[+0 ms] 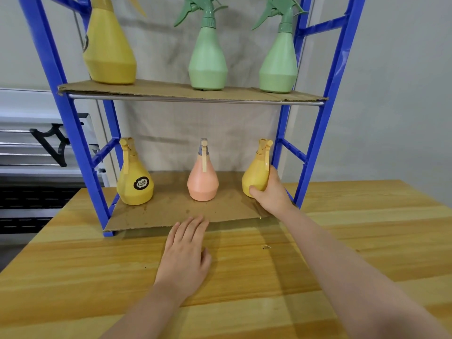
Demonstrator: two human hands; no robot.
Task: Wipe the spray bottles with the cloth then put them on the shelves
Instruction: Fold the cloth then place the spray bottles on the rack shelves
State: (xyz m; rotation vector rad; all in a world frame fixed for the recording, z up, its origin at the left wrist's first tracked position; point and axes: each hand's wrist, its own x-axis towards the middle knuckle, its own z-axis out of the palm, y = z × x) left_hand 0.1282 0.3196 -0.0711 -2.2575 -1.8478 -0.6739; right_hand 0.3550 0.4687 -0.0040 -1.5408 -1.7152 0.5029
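Forearms enter from the bottom edge, cut off at the elbow. Left hand [184, 255] lies flat on the wooden desk [73, 277], fingers straight and relaxed, holding nothing; its fingertips reach the front edge of the lower cardboard shelf [171, 211]. Right hand [270, 193] grasps the right yellow bottle [255, 176] at the right end of that lower shelf, thumb across the base, fingers wrapped behind and out of sight; bottle tilts slightly left, and whether its base sits on the cardboard cannot be told. Left of it on the same shelf: a peach bottle [203, 181] mid-shelf, then a labelled yellow bottle [135, 183] at the left end, label print too small to read. Blue rack frame [71, 133] stands on the desk. Upper cardboard shelf [171, 90] carries a large yellow bottle [110, 50] at left and two green bottles [208, 62] [278, 61]; all three spray heads are cut off by the top edge. No cloth is identifiable in view.
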